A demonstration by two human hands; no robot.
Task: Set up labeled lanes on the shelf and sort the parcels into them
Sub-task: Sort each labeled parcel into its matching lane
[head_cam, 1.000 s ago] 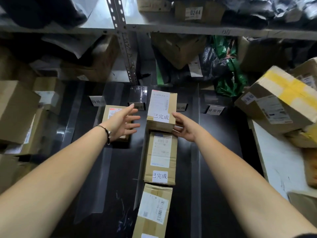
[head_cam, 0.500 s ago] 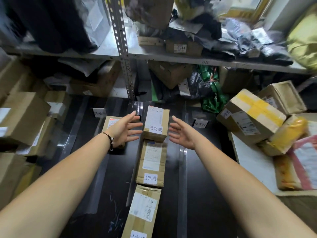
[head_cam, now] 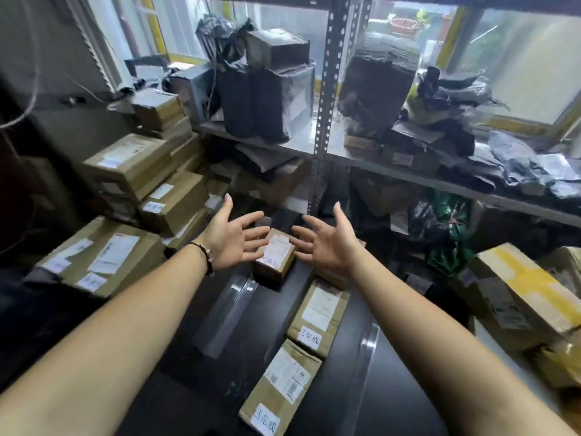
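On the dark shelf surface (head_cam: 195,366) lie cardboard parcels in lanes. A small parcel (head_cam: 274,256) with a white label sits at the far end of the left lane, between my hands. Two longer parcels with white stickers lie in the middle lane, one (head_cam: 319,313) behind the other (head_cam: 281,385). My left hand (head_cam: 232,239), with a dark bead bracelet at the wrist, is raised with its palm up and fingers spread, empty. My right hand (head_cam: 327,240) mirrors it, open and empty, and hides the parcel behind it. Clear tape strips (head_cam: 228,313) mark the lane borders.
Stacked cardboard boxes (head_cam: 103,262) crowd the left side. A box with yellow tape (head_cam: 518,284) and more parcels pile up at the right. A perforated steel upright (head_cam: 327,99) stands straight ahead; the metal shelf above holds black bags (head_cam: 267,99) and boxes. Windows lie behind.
My head has tilted up and turned, showing the upper shelf and windows. Both hands have lifted off the far middle parcel and turned palms up, fingers spread wider.
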